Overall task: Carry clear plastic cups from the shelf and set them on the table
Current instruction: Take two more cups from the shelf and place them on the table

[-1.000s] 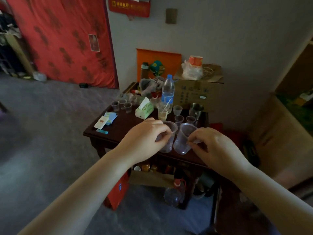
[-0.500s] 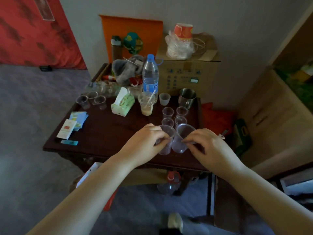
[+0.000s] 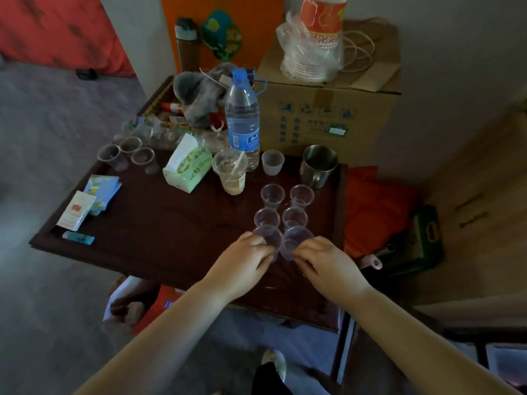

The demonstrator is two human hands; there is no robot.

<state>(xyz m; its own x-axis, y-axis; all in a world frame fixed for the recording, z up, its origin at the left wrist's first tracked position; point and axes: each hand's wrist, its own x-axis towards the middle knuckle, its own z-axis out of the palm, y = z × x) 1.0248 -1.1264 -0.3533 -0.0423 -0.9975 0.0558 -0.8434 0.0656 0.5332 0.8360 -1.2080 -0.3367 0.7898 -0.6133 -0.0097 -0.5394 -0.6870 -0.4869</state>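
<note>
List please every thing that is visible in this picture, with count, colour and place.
table: 1, dark brown, centre
clear plastic cups, held: 2, clear, near table edge, one per hand
clear plastic cups, standing: 4, clear, two rows behind the held pair
clear cups, far left: 3, clear, left back corner
water bottle: 1, clear with blue label, back centre
drink cup with straw: 1, clear, before the bottle
white cup: 1, right of the bottle
steel mug: 1, silver, right back
tissue pack: 1, green-white, centre back
lighter: 1, blue, left front edge
cardboard box: 1, brown, behind table
left hand: 1, gripping left cup
right hand: 1, gripping right cup
</note>
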